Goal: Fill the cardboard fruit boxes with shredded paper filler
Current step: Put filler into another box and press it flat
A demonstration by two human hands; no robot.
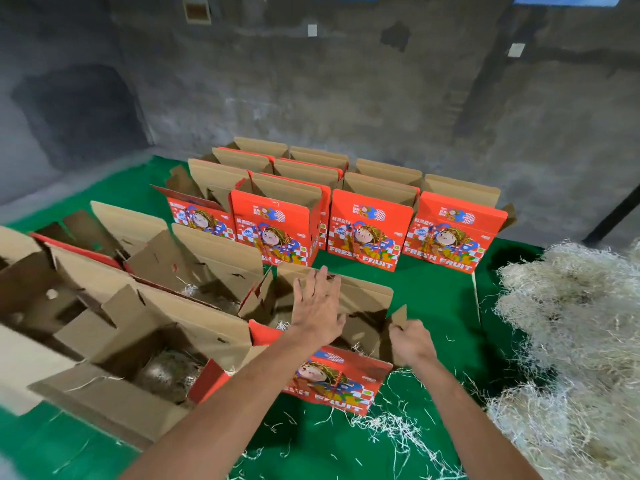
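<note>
Two bare forearms, hands (pixel 317 306) ungloved, sleeveless.

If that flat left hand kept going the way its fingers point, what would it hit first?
Probably the upright back flap of the open fruit box under the left hand; depth is hard to judge from one view.

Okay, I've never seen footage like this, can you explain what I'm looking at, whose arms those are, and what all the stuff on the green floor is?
This is one picture from a camera worn on a person's head, looking down at their own bare arms. The left hand is spread flat over an open red fruit box. The right hand has a grip on that box's side flap. More open boxes stand on the green floor. The pale heap on the right is shredded paper filler.
</note>
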